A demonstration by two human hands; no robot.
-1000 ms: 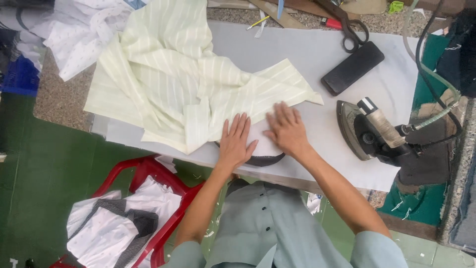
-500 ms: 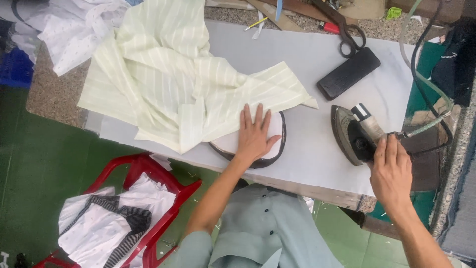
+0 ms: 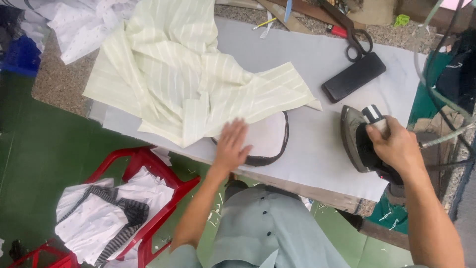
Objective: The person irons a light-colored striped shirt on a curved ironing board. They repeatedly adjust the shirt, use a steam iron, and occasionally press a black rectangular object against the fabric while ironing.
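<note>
L hand [image 3: 232,145] lies flat, fingers apart, on the striped cloth [image 3: 198,79] w/ its edge over the round pad [image 3: 265,139]. R hand [image 3: 391,146], right of the pad, fingers clamped on the iron [image 3: 362,141]. Best to hold the cloth smooth & tight, fingers away from the hot iron.

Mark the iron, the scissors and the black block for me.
iron [image 3: 353,134]: head view, on the bare soleplate edge left of the gripping hand.
scissors [image 3: 355,43]: head view, on the dark handle loops.
black block [image 3: 353,77]: head view, middle of its top face.
</note>
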